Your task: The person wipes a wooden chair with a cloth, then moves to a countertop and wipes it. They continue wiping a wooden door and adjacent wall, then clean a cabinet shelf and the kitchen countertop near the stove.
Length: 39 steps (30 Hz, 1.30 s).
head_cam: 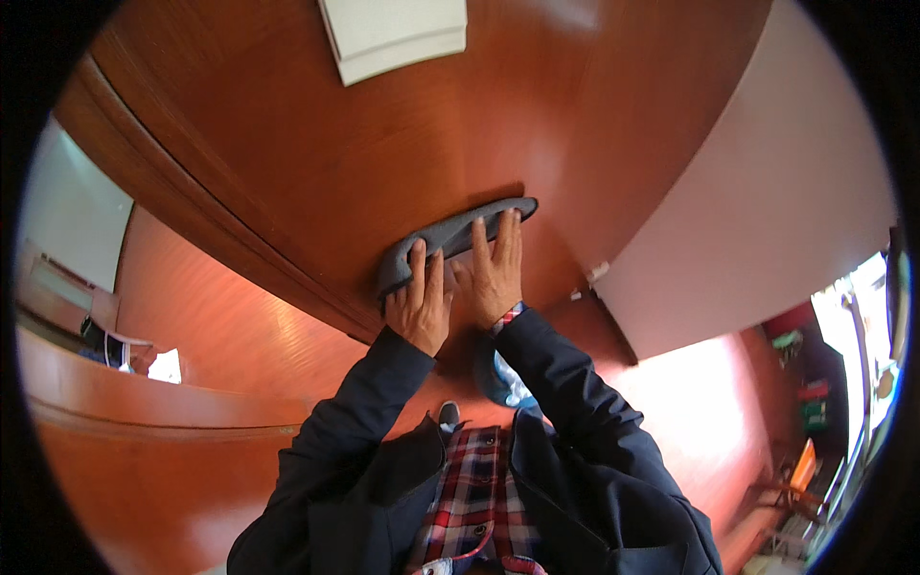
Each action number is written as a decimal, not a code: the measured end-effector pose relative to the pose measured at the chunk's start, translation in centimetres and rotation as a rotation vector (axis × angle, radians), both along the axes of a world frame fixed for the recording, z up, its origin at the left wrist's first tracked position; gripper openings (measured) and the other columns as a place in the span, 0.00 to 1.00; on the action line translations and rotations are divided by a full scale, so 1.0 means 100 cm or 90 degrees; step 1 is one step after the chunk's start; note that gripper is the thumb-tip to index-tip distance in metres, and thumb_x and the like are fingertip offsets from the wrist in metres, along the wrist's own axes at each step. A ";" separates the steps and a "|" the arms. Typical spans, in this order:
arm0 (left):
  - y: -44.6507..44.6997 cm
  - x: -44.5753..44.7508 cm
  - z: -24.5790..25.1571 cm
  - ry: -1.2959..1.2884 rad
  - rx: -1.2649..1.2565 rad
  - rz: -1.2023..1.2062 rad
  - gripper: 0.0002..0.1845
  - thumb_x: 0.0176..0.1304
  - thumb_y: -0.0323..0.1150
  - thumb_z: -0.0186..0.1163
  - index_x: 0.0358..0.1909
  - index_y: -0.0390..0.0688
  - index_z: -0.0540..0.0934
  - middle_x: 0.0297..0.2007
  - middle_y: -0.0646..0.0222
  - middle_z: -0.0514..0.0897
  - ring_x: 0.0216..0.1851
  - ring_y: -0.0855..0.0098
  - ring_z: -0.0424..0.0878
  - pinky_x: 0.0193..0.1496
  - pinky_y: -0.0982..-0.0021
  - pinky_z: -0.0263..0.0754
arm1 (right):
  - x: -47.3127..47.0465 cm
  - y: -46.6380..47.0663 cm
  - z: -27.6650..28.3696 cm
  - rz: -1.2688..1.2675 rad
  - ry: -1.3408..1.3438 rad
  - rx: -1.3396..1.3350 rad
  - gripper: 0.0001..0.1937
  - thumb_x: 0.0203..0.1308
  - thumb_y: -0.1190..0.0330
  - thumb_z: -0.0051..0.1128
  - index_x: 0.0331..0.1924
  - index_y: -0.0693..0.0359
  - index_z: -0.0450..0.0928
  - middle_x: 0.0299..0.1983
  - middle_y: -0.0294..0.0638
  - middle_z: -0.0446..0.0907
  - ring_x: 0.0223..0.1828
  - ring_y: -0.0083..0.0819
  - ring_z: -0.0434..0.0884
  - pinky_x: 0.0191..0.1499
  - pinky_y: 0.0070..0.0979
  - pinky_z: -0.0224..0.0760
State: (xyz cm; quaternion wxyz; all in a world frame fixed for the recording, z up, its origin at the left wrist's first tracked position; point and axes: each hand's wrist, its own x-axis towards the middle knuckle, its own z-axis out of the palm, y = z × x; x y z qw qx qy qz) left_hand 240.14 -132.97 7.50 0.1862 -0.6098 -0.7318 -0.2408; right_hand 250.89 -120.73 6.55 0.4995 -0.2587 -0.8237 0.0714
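Observation:
A folded dark grey cloth (460, 230) lies on a glossy reddish-brown wooden desk top (402, 158), stretched in a slanting strip. My left hand (418, 302) holds its left end against the wood, fingers lying over the fabric. Towards the other end, my right hand (494, 272) keeps hold with its fingertips spread on the cloth and the thumb turned inward. Part of the cloth's near edge is hidden beneath the fingers.
A white flat object (399, 39) rests farther up the wood. To the right stands a pale panel (747, 201). Below my right forearm is a blue bin (492, 381) with a clear liner. Another wooden surface (172, 474) is at lower left, and an orange-backed chair (803, 466) stands far right.

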 end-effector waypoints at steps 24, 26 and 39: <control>0.115 0.078 0.154 0.143 0.242 0.034 0.32 0.66 0.30 0.62 0.72 0.35 0.69 0.81 0.49 0.54 0.70 0.44 0.68 0.71 0.45 0.62 | 0.068 0.123 0.163 -0.003 0.067 0.269 0.35 0.63 0.60 0.66 0.72 0.68 0.68 0.78 0.72 0.51 0.78 0.74 0.52 0.77 0.63 0.49; 0.127 0.081 0.180 0.159 0.294 0.009 0.36 0.60 0.28 0.67 0.72 0.36 0.69 0.79 0.48 0.56 0.74 0.41 0.63 0.72 0.43 0.61 | 0.069 0.137 0.188 0.013 0.091 0.293 0.35 0.65 0.60 0.64 0.71 0.72 0.68 0.78 0.72 0.51 0.78 0.72 0.53 0.77 0.59 0.50; 0.156 0.080 0.231 0.239 0.387 0.077 0.33 0.60 0.28 0.69 0.69 0.42 0.74 0.78 0.44 0.56 0.75 0.36 0.60 0.75 0.41 0.59 | 0.077 0.183 0.226 0.083 0.104 0.357 0.38 0.62 0.60 0.69 0.74 0.65 0.66 0.78 0.69 0.52 0.78 0.72 0.53 0.76 0.60 0.51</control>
